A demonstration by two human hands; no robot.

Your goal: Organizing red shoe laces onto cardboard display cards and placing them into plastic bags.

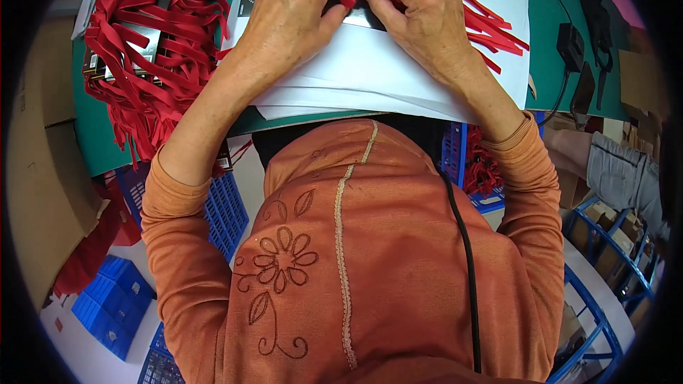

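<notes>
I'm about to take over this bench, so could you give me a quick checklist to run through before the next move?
1. Both hands on the ribbon: ok. The left hand and right hand pinch red ribbon between them.
2. Ribbon fully visible: not ok. Fingers and the picture's top edge hide part of it.
3. White sheets squared up: not ok. Their near edges are offset.
4. Loose red strips gathered: not ok. They fan out right of the right hand.
5. Red ribbon pile untangled: not ok. Strands crisscross at the left.
6. Black corded box off the sheets: ok. It lies farther right.
</notes>
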